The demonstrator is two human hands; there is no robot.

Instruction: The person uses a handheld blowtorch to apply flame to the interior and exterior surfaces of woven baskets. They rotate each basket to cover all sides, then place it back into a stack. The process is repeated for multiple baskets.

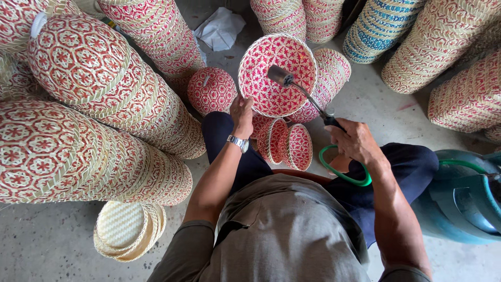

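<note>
Left hand (241,110) fingers pinch lower rim of round red-and-cream woven basket (276,73), held tilted above lap; right hand (355,141) fingers wrapped round black metal torch wand (302,94), nozzle inside basket; green hose (342,175) loops below.

1. No labels, signs or screens in view.
2. Only package-like item: crumpled white wrapper (220,28) on the grey floor at top centre, lying between the basket stacks. Plain white, irregular folded shape, no visible colour print. Can't tell if it's paper or plastic.
</note>
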